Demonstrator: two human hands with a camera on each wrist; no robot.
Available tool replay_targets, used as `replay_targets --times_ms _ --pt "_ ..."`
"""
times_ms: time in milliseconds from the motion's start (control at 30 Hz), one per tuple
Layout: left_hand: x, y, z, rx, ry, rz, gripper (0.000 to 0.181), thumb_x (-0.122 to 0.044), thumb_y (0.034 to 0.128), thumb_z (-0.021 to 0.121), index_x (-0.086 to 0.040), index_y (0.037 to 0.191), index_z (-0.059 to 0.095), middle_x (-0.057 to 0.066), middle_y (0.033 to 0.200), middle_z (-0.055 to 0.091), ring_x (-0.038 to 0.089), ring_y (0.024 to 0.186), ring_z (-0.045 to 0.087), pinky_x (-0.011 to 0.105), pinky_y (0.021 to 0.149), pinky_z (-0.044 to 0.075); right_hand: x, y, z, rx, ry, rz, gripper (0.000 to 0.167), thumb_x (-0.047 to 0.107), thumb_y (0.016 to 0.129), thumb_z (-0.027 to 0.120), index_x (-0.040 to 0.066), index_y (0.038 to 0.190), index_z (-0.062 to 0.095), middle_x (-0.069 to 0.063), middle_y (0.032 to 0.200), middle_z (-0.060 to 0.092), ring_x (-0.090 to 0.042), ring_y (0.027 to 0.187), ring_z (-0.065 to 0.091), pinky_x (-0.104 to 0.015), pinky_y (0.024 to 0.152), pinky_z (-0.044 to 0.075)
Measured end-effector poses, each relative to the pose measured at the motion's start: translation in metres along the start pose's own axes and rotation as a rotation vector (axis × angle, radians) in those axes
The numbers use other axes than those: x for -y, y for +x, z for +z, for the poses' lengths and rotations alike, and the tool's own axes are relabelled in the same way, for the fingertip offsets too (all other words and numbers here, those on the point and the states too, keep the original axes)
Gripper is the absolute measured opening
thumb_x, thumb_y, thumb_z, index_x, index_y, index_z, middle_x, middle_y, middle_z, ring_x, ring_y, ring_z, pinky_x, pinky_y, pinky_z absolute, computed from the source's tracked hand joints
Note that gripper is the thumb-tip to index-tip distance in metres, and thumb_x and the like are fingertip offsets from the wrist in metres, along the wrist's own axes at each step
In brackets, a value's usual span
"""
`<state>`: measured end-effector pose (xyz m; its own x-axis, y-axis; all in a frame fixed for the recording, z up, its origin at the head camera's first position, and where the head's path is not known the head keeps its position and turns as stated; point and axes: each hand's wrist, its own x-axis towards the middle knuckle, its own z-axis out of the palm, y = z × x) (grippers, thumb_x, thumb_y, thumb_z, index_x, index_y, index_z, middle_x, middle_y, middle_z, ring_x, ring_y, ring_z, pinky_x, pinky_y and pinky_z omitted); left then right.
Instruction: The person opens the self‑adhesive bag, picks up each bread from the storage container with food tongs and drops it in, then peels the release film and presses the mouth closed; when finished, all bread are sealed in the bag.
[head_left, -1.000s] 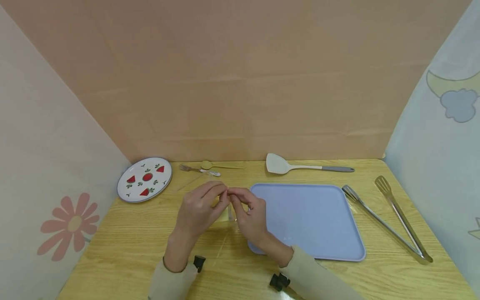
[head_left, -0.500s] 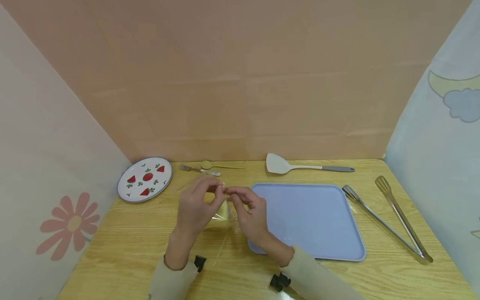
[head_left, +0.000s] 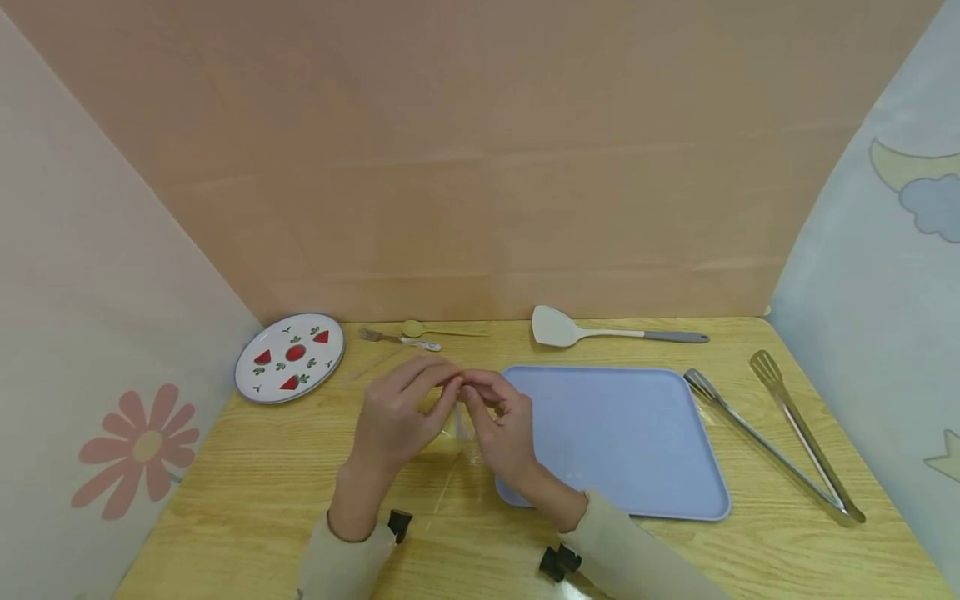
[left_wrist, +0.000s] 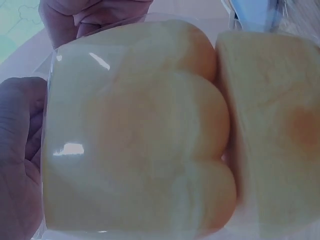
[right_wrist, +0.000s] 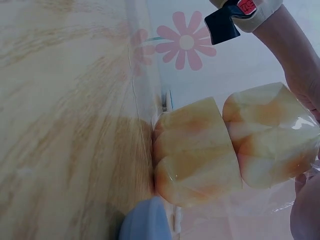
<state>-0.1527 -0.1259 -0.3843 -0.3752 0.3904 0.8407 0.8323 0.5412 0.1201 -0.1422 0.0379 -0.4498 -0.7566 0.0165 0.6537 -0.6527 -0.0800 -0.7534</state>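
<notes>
Several soft bread rolls [left_wrist: 135,125], joined in two blocks, sit inside a clear plastic bag [right_wrist: 210,207] that is upright over the table. Both hands meet at the top of this bag. My left hand [head_left: 397,417] pinches it between thumb and fingers. Just to the right, my right hand [head_left: 508,429] also pinches the bag, its fingertips touching the left ones. In the head view the hands hide most of the bread. The left wrist view shows the bread close up, with a hand [left_wrist: 17,155] at the left edge.
A pale blue tray [head_left: 615,450] lies right of the hands, with metal tongs [head_left: 787,425] beyond it. Behind are a white spatula [head_left: 558,327], a spoon [head_left: 414,330] and a fork [head_left: 382,337]. A strawberry-patterned plate [head_left: 277,343] is at the far left.
Half a second ago the left fingertips stood slightly left, with the bag's top showing between the hands. Now they are back against the right fingertips. Tray and utensils are unmoved.
</notes>
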Motion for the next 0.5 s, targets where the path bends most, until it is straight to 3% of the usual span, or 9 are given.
replay_targets --times_ms 167,500 --pt "-0.0010 0.0000 0.0013 -0.005 0.039 0.009 0.018 0.010 0.0813 0.088 0.005 0.095 0.077 0.014 0.092 0.078 0.025 0.076 0.078 0.034 0.065 0.067 -0.0005 -0.0002 0.0000 -0.005 -0.015 -0.008 0.020 -0.016 0.103 0.061 -0.009 0.118 0.073 -0.027 0.108 0.080 -0.012 0.097 0.080 -0.028 0.086 0.066" --pt "0.0013 -0.0016 0.0015 0.005 0.060 -0.003 0.002 0.002 0.0967 0.070 0.004 0.098 0.070 0.013 0.093 0.071 0.021 0.073 0.073 0.030 0.062 0.065 -0.0004 0.0000 0.0008 0.006 -0.005 -0.009 0.021 -0.016 0.104 0.060 -0.009 0.119 0.073 -0.027 0.110 0.079 -0.010 0.097 0.080 -0.028 0.087 0.066"
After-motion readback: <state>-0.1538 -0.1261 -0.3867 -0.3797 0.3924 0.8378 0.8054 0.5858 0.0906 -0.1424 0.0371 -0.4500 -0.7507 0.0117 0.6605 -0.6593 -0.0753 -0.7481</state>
